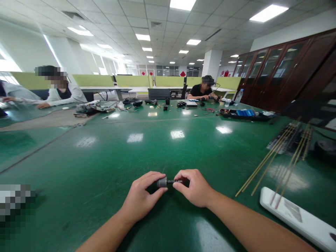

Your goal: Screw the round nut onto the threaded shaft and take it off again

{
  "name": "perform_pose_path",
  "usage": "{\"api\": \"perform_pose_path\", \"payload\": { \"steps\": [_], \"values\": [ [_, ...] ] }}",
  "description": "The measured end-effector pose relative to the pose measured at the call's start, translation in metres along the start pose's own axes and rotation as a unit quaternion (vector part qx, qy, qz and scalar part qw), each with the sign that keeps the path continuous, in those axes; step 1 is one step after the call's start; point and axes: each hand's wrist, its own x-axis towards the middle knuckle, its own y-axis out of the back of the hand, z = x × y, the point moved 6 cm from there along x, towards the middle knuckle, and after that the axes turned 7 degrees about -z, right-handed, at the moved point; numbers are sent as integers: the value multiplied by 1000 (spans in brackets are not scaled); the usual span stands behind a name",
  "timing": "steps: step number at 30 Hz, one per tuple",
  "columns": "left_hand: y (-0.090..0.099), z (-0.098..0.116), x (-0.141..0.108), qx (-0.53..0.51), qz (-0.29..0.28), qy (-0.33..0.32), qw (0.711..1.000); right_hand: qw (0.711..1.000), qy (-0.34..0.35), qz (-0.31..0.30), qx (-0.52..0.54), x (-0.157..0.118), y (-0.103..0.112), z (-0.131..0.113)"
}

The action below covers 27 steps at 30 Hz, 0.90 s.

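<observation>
- A glossy green table [110, 157] fills most of the view, with ceiling lights mirrored in patches and a dark seam running across its left part.
- Near its front edge, between the two hands, is a hole-saw-shaped bit [162, 182]: a grey cylinder with a thin shaft pointing right.
- The left hand [144, 196] is partly closed, thumb and fingers curved onto the cylinder.
- The right hand [195, 188] is pinched, thumb and forefinger on the shaft near its end.
- To the right, thin wooden sticks [270, 157] stretch toward a white case [315, 224].
- Farther back stand a black tray [228, 114] with blue packets [245, 112] and a clear bottle [238, 98].
- One person in black [196, 91] sits at the far side, another in a pale jacket [76, 93] at the left.
- Behind are lime partitions [169, 81], dark wooden cabinets [275, 68] and a tiled ceiling with light panels [183, 3].
- The fingers cover parts of the bit; whether it touches the table cannot be told.
- A pixelated object [14, 201] is cut off at the left edge, and the white case runs out of view at the right.
- The small parts along the far edge are too blurred to name.
</observation>
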Motion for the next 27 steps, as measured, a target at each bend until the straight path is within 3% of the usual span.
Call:
{"api": "perform_pose_path", "payload": {
  "steps": [27],
  "values": [
    [2,-4,-1,8,11,13,1000,1000,-5,2,1,1,-1,3]
  ]
}}
